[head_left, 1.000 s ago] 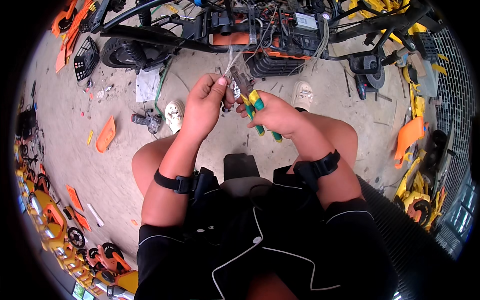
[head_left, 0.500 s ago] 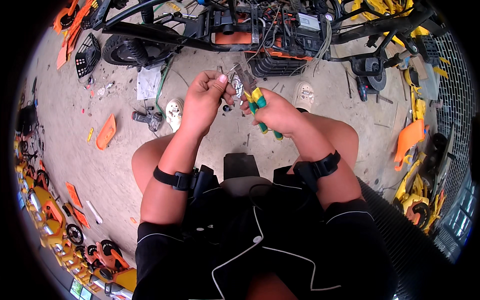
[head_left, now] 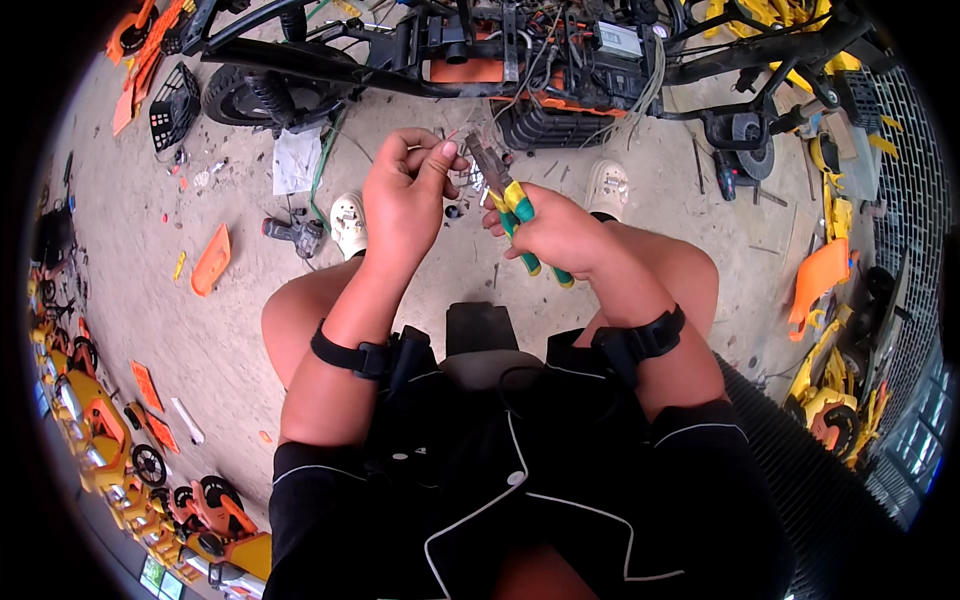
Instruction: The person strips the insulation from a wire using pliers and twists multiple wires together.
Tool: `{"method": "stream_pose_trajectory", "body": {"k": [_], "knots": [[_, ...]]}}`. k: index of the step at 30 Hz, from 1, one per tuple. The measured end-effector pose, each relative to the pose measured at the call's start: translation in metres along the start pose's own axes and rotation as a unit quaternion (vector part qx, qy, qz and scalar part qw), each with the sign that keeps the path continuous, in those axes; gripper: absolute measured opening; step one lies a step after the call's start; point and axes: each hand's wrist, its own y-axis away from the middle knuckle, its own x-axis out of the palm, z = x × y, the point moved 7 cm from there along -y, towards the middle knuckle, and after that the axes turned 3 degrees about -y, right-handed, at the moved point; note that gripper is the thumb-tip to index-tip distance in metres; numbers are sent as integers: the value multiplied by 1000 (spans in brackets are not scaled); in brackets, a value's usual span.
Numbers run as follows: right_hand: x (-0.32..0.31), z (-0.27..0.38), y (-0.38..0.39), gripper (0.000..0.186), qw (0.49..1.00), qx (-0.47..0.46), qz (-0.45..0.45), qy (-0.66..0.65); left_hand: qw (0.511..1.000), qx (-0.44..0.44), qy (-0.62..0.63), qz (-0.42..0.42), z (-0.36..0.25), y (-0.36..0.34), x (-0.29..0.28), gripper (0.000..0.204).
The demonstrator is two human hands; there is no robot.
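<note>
My right hand (head_left: pixel 545 228) is wrapped round a pair of pliers (head_left: pixel 514 198) with green and yellow handles. Their metal jaws point up and to the left, close to the fingertips of my left hand (head_left: pixel 415 185). Thumb and forefinger of that left hand are pinched on a thin wire (head_left: pixel 456 133), whose end shows faintly by the plier jaws. Whether the jaws touch the wire I cannot tell. Just beyond both hands stands a stripped vehicle frame (head_left: pixel 380 80) with bare cables (head_left: pixel 645 90) hanging from it.
A cordless drill (head_left: pixel 295 235) lies on the floor left of my left shoe, near an orange panel (head_left: pixel 211 262). An angle grinder (head_left: pixel 748 150) rests at the right. A black crate (head_left: pixel 174 108), white paper (head_left: pixel 297 163) and yellow parts (head_left: pixel 835 400) lie around.
My left hand has shifted slightly left, away from the pliers. The plier handles have spread a little wider in my right hand.
</note>
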Motion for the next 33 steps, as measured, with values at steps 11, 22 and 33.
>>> {"method": "stream_pose_trajectory", "body": {"k": [11,22,33], "knots": [[-3,-6,-4,51,1000,-15,12,19,984,-15,-163,67,-6,8,16,18],[-3,3,2,35,999,-13,-7,42,943,101,-304,93,-18,9,20,14],[-23,11,-4,37,994,-53,-73,69,986,-40,-80,138,6,4,15,19]]}}
